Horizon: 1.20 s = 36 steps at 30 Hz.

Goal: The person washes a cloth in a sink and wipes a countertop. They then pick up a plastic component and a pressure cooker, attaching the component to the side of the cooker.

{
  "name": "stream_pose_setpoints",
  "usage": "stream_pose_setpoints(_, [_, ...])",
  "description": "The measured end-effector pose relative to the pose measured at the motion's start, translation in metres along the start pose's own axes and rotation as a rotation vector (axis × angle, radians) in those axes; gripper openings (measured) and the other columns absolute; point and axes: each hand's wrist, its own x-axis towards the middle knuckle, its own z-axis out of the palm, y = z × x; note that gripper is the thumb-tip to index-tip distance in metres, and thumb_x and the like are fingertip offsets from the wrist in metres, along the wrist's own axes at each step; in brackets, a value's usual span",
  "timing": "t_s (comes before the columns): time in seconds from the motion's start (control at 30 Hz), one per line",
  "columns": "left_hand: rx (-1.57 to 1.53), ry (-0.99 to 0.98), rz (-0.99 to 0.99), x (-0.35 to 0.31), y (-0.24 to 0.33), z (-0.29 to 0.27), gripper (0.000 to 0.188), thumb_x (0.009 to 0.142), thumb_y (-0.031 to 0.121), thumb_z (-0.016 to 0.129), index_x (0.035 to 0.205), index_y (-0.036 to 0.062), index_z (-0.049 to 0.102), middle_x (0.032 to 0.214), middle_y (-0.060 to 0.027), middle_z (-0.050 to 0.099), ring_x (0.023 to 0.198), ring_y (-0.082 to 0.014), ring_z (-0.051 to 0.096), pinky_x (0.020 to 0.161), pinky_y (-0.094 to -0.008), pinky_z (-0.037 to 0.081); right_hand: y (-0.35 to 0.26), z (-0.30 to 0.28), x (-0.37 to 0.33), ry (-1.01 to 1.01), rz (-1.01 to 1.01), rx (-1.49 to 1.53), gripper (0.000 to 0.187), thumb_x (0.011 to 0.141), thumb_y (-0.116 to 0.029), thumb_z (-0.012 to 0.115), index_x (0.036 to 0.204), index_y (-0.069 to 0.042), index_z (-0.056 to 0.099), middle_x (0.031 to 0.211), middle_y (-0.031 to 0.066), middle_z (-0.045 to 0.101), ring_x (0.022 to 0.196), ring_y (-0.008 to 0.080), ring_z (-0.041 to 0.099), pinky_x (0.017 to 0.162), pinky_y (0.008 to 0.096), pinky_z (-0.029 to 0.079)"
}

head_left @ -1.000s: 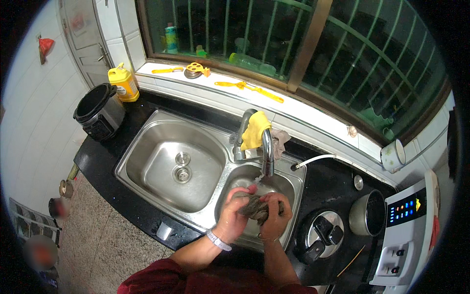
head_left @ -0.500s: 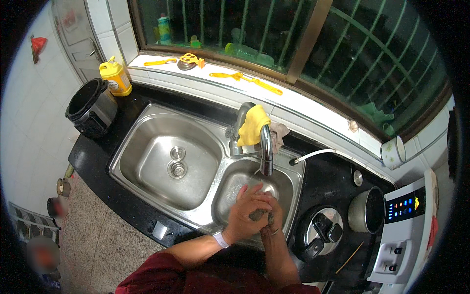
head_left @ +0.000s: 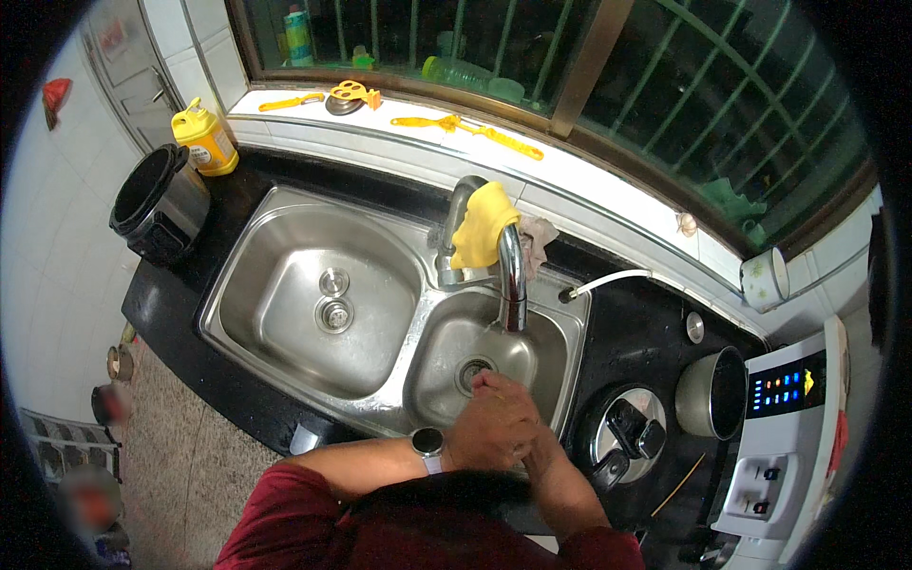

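My left hand (head_left: 494,423), with a watch (head_left: 427,442) on its wrist, lies curled over my right hand (head_left: 541,454) at the front edge of the small right sink basin (head_left: 446,347). The right hand is mostly hidden under it. Whatever is between the hands is covered. The basin's drain (head_left: 472,370) sits just beyond my fingers. The chrome faucet (head_left: 513,280) arches over the basin, and a yellow cloth (head_left: 480,228) is draped on it.
A larger basin (head_left: 313,285) lies to the left. On the black counter stand a black cooker pot (head_left: 157,204), a yellow bottle (head_left: 209,141), a steel pot (head_left: 712,391), a round lid (head_left: 622,432) and a white appliance with a lit panel (head_left: 788,418). Yellow utensils (head_left: 465,128) lie on the sill.
My hands have come lower and closer to the basin's front edge, and the left now covers the right. The dark wad seen between them earlier is no longer visible.
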Motion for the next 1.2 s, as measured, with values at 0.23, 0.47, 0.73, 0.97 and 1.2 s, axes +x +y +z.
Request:
stream_pose_setpoints(0.23, [0.085,-0.195,0.141,-0.002,0.006,-0.002,0.012,0.072,0.02,0.069,0.077,0.0091,0.065,0.083,-0.01,0.059,0.078,-0.0306,0.062,0.062,-0.0481,0.049,-0.021,0.011,0.0,-0.076,0.13,0.142,0.02,0.099,-0.027,0.059,0.097,-0.008,0.061,0.073,-0.0053,0.047,0.066,0.0055,0.044,0.059,0.0222,0.037])
stream_pose_setpoints(0.47, [0.089,-0.289,0.333,0.004,0.021,-0.009,0.013,0.071,0.022,0.065,0.073,0.0101,0.063,0.083,-0.0084,0.059,0.079,-0.0275,0.061,0.065,-0.0427,0.049,-0.03,0.006,-0.003,-0.238,0.292,0.119,0.021,0.098,-0.025,0.058,0.099,-0.005,0.064,0.085,-0.0006,0.056,0.079,0.012,0.053,0.072,0.0273,0.044])
stream_pose_setpoints(0.73, [0.115,-0.331,0.467,-0.006,0.023,0.01,0.015,0.066,0.027,0.065,0.07,0.0131,0.061,0.083,-0.006,0.058,0.08,-0.024,0.06,0.071,-0.0379,0.048,-0.045,0.017,-0.013,-0.309,0.384,0.245,0.024,0.098,-0.025,0.06,0.096,-0.001,0.064,0.066,-0.0031,0.048,0.057,0.0068,0.043,0.052,0.0239,0.035])
stream_pose_setpoints(0.97, [0.133,-0.216,0.565,-0.01,0.021,0.016,0.014,0.067,0.027,0.065,0.072,0.014,0.06,0.08,-0.0046,0.055,0.074,-0.0225,0.057,0.067,-0.0361,0.044,-0.038,0.018,-0.012,-0.322,0.371,0.092,0.027,0.099,-0.027,0.06,0.098,-0.001,0.065,0.067,-0.0012,0.052,0.058,0.0084,0.048,0.054,0.0239,0.039])
stream_pose_setpoints(1.2, [0.142,-0.46,0.587,-0.021,0.014,0.022,0.018,0.078,0.029,0.066,0.075,0.0122,0.059,0.08,-0.006,0.055,0.072,-0.0227,0.057,0.065,-0.0372,0.043,-0.023,0.011,-0.006,-0.34,0.246,-0.178,0.032,0.101,-0.034,0.057,0.094,-0.005,0.066,0.067,-0.0015,0.054,0.058,0.0081,0.051,0.054,0.0247,0.041])
